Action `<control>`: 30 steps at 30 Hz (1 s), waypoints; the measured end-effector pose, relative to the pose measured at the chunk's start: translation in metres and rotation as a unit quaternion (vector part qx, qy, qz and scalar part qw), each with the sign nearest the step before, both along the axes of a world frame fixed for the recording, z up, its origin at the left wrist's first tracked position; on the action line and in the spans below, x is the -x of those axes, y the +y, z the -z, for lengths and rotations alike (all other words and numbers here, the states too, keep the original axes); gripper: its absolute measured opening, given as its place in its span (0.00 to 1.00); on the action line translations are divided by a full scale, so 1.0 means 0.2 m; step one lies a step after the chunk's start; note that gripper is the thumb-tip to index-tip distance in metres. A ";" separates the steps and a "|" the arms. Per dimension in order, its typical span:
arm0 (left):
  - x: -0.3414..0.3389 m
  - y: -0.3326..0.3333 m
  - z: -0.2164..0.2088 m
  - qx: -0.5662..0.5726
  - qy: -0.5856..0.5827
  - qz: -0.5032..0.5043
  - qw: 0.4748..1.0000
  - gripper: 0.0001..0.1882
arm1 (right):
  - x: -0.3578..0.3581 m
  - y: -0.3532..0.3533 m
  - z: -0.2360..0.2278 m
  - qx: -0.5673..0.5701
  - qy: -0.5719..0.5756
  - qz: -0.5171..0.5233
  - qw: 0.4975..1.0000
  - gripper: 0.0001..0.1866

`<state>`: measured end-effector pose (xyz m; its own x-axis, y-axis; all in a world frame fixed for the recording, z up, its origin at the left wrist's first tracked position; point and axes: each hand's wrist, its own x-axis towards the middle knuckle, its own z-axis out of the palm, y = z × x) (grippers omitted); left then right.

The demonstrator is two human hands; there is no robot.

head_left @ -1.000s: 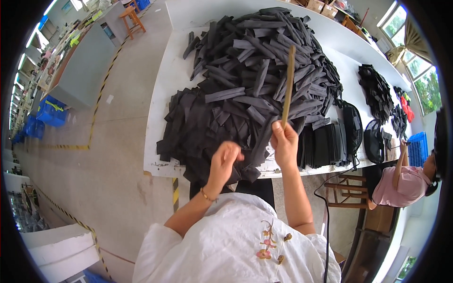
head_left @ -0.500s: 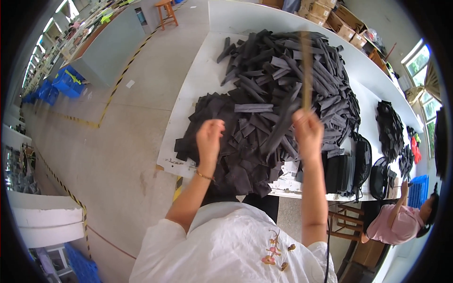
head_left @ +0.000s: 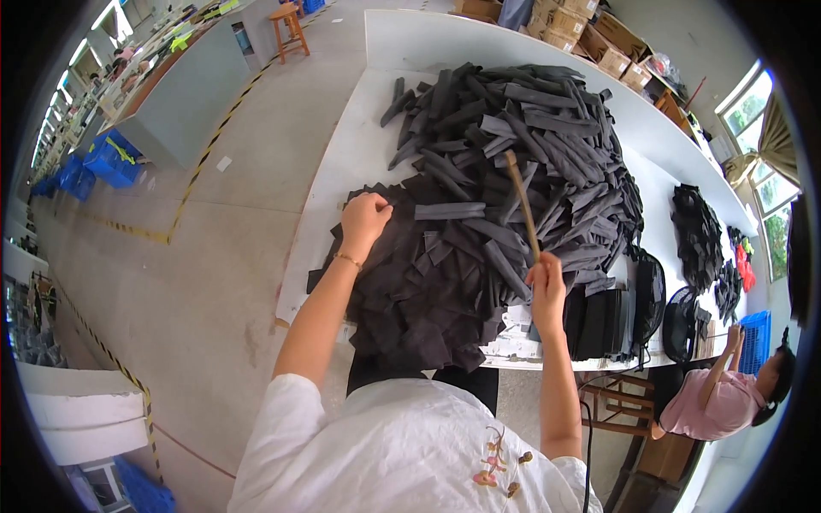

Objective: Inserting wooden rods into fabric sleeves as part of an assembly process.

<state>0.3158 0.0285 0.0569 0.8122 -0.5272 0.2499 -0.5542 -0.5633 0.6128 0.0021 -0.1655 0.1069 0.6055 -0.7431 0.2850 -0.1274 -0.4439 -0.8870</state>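
My right hand [head_left: 547, 286] is closed round the lower end of a thin wooden stick [head_left: 523, 201], which tilts up and to the left over the pile. No fabric shows on the stick. My left hand [head_left: 365, 224], fingers curled together, is at the upper left of a heap of flat black fabric pieces [head_left: 410, 282]. Its fingertips are partly hidden, so whatever they pinch cannot be made out. Beyond and to the right lies a large mound of narrow dark grey fabric tubes [head_left: 556, 128], some lying near the stick.
The white table [head_left: 338, 162] has a raised back panel [head_left: 462, 38]. At its right stand black mesh items [head_left: 650, 295] and another dark heap [head_left: 697, 239]. A person in pink [head_left: 718, 398] sits at far right. Blue crates [head_left: 115, 158] stand on the floor left; cartons [head_left: 564, 21] sit behind.
The stick has swung from nearly upright to leaning left, and my right hand is lower. A blurred dark tube beside it has dropped away. My left hand has moved left onto the flat pieces.
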 end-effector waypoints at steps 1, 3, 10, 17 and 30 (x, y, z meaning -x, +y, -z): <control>0.02 0.01 -0.04 0.049 0.044 0.003 0.998 0.10 | 0.05 0.04 0.00 0.058 0.039 -0.027 0.997 0.09; 0.07 0.04 -0.14 0.070 0.074 0.032 0.994 0.11 | 0.12 0.07 -0.04 0.112 0.078 -0.053 0.989 0.09; 0.22 0.14 -0.36 0.123 0.084 0.166 0.975 0.08 | 0.18 0.11 -0.28 0.263 0.127 -0.144 0.945 0.06; 0.31 0.14 -0.51 0.106 0.200 0.233 0.946 0.10 | 0.28 0.11 -0.29 0.277 0.119 -0.149 0.942 0.06; 0.35 0.10 -0.54 0.077 0.223 0.269 0.934 0.10 | 0.37 0.11 -0.30 0.272 0.127 -0.138 0.944 0.07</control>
<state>0.2455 0.0495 0.1639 0.4809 -0.8750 0.0559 -0.4016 -0.1631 0.9012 -0.0712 -0.1429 0.1670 0.8546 -0.3326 0.3988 -0.1183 -0.8725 -0.4741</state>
